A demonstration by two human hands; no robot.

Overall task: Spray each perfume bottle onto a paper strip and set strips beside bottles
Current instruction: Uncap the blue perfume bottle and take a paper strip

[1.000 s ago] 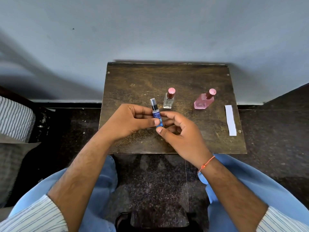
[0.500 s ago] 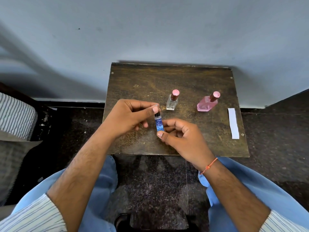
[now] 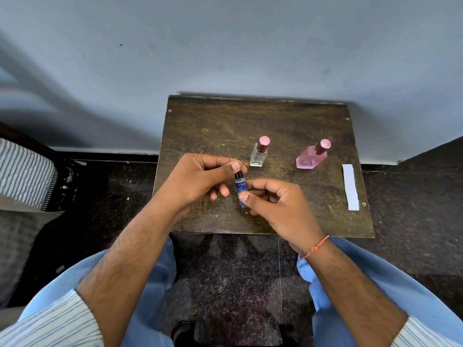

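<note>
Over the counter's (image 3: 205, 116) near edge the blue bottle (image 3: 241, 187) stands roughly upright, its body pinched by the right hand (image 3: 273, 206), the left hand's (image 3: 200, 179) fingers (image 3: 235, 166) pinching its cap directly above, likely to pull upward.

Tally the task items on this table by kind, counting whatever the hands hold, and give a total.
Perfume bottles: 3 — small blue bottle with black top held between left hand and right hand; clear glass bottle with pink cap; pink glass bottle with pink cap.
Paper strips: 1 — white paper strip.
Total: 4
</note>
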